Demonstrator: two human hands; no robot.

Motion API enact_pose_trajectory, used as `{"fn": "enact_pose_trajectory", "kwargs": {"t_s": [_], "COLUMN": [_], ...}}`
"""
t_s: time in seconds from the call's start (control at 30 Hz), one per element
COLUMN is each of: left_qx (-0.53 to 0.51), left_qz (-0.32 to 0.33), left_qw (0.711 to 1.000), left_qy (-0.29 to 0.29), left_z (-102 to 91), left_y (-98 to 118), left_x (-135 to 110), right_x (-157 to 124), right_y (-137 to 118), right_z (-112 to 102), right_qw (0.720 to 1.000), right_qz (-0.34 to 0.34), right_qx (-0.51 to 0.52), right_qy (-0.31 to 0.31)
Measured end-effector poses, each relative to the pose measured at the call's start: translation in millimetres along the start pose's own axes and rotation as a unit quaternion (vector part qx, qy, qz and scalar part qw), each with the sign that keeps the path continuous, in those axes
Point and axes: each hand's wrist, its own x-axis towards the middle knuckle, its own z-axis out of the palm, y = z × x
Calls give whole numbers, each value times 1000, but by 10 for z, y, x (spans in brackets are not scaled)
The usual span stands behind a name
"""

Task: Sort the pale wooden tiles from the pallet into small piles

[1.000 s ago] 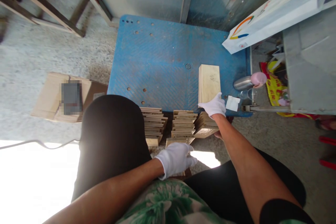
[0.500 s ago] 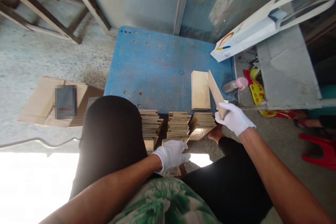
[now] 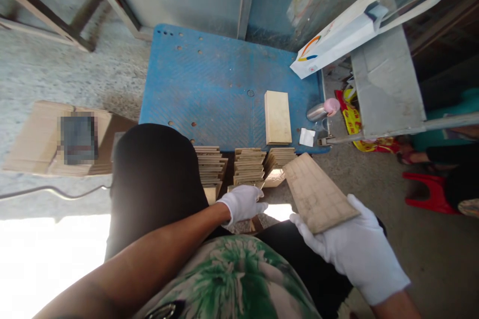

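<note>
Blue table [image 3: 209, 79] fills twelve o'clock; right hand [image 3: 357, 246] at four has a wooden board [image 3: 318, 192] in grip; left hand [image 3: 242, 203] at six, grip slightly parted.

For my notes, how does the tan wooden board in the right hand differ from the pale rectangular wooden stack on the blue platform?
The tan flat wooden board is a single piece; the pale rectangular wooden stack is layered. The board is held tilted in the white-gloved right hand; the stack lies flat on the blue platform. The board's visible face has grid-like lines; the stack's top looks plainer. Both look wooden and straight-edged.
</note>
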Motion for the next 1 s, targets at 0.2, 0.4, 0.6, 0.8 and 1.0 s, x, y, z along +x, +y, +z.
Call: {"fn": "enact_pose_trajectory", "kwargs": {"t_s": [0.2,0.4,0.6,0.8,1.0], "left_qx": [9,23,18,9,1], "left_qz": [-1,2,-8,-1,-6], "left_qw": [1000,1000,1000,999,999], "left_qy": [9,2,-6,-35,-34], "left_z": [0,-30,-38,-59,-72], "left_y": [12,36,45,95,77], "left_x": [7,7,24,30,42], "right_x": [228,829,1326,1735,2002], "right_y": [198,275,336,276,206], "right_z": [93,114,-25,-56,38], "right_qw": [975,948,978,978,978], "right_qz": [56,54,90,93,110], "right_qx": [214,306,168,185,179], "right_qy": [19,65,82,-9,-1]}}
